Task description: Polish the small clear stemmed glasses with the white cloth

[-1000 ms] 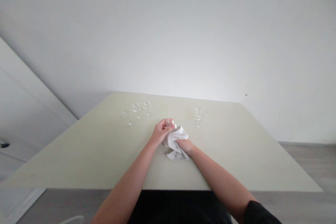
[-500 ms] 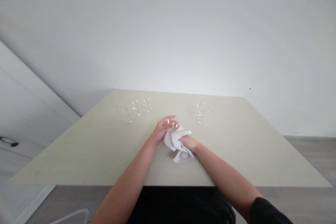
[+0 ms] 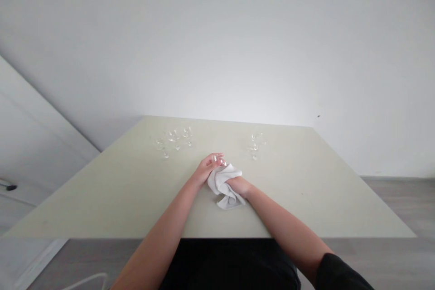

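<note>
A plain pale-grey wall fills the upper part of the view. Against it stands a wide table with a pale yellow-green top. At the left there is a white panel with a dark handle; below, the grey floor and the person's black clothing.

On the far half of the table, at least 3 clear stemmed glasses stand upright at the left, and a smaller cluster of similar clear glasses stands at the right. Both groups are apart from the hands.

Near the middle, the right hand reaches into a crumpled white cloth. Its fingers are hidden, so I cannot tell how far they are closed. The cloth's folds hang towards the near edge.

The left hand curls its fingers around 1 small transparent drinking glass, just beyond the cloth. This glass shines with bright reflections. Fingers and cloth cover much of it, so I cannot tell its long axis or where its rim points.
</note>
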Tool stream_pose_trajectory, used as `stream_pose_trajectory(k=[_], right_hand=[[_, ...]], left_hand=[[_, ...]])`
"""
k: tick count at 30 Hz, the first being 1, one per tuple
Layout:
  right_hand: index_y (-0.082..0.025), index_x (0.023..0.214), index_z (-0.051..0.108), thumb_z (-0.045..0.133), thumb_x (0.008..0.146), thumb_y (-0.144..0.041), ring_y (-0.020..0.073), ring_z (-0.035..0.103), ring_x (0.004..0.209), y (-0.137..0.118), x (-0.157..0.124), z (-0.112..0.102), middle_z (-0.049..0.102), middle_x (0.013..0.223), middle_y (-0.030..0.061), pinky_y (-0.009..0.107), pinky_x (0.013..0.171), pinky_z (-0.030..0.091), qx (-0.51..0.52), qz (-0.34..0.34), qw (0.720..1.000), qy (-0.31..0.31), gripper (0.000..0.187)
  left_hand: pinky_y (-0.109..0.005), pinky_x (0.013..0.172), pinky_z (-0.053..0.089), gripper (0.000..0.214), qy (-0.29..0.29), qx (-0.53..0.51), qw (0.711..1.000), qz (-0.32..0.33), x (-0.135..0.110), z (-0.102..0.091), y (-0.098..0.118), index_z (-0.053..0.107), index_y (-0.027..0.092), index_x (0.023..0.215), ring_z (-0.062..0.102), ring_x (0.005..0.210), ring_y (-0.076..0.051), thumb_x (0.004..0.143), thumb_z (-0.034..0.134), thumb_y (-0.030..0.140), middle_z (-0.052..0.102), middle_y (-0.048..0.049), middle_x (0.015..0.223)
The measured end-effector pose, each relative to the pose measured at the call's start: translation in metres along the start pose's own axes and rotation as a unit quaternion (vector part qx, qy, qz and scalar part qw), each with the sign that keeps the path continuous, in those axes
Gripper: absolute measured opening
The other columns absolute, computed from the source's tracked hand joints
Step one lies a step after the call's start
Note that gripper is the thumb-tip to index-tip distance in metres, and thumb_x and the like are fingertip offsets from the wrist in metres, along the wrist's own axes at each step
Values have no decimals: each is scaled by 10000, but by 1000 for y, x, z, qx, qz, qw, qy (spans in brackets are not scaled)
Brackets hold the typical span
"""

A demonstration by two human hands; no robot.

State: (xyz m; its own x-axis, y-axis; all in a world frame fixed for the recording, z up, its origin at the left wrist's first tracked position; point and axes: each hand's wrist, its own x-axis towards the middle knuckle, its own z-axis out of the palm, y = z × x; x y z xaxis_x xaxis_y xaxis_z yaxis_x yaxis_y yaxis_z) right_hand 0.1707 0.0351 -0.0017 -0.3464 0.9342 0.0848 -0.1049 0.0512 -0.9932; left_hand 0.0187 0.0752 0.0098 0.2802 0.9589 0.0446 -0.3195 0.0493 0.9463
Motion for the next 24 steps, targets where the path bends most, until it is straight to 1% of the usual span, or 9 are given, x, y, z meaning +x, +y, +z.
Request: stream_pose_trajectory(k=[3,7,10,13,17,20,22,24], right_hand=[[-221,1014,733,764,764,-489,272,675,1062,3,-3,2,754,987,71,419,1087,468,-10,-16,1000,-1,368],[-198,1069,707,730,812,-450,261,674,1062,5,-7,5,741,1017,80,427,1090,463,-6,-39,999,4,361],[-189,1077,702,753,794,-454,279,676,1059,2,-7,8,744,988,86,435,1097,458,2,-43,999,12,391],[-207,1078,702,776,758,-493,297,676,1048,-2,-5,9,745,972,88,457,1101,458,-3,-28,999,17,435],[-228,1087,699,760,751,-541,300,663,1067,-6,1,9,742,954,83,460,1095,460,-10,-29,999,28,463],[-213,1106,693,740,759,-566,300,663,1067,-7,1,11,740,932,81,462,1087,464,-4,-32,999,33,497],[-208,1093,696,748,753,-570,302,663,1057,-6,1,11,740,908,79,463,1090,458,-3,-35,999,29,499],[-222,1052,705,769,740,-555,299,658,1049,-4,1,10,738,875,70,444,1077,463,-1,-39,999,23,461]], left_hand=[[-337,854,507,585,-5,-2,1000,1,-5,0,0,718,156,1074,692,847,-202,619,893,480,741,-58,914],[-344,876,509,580,-8,-1,1000,2,-8,1,-1,718,154,1078,693,858,-203,631,886,484,741,-59,912],[-360,886,508,583,-8,-1,1000,5,-8,0,-3,717,151,1082,693,866,-213,636,879,490,741,-59,894],[-362,877,505,587,-4,-3,1000,3,-5,1,-2,717,145,1080,692,857,-215,634,878,490,740,-60,875],[-333,846,500,572,10,-3,1000,-5,2,5,-1,714,138,1060,685,834,-199,637,872,490,738,-56,859],[-311,796,497,575,5,-8,1000,-19,4,7,-2,708,132,1048,679,798,-185,636,868,500,738,-56,855],[-307,776,493,581,-2,-11,1000,-23,4,6,-4,706,125,1039,675,779,-184,628,873,500,738,-59,843],[-308,775,489,566,3,-11,1000,-12,4,5,-4,712,122,1024,674,774,-186,626,877,489,740,-59,832]])
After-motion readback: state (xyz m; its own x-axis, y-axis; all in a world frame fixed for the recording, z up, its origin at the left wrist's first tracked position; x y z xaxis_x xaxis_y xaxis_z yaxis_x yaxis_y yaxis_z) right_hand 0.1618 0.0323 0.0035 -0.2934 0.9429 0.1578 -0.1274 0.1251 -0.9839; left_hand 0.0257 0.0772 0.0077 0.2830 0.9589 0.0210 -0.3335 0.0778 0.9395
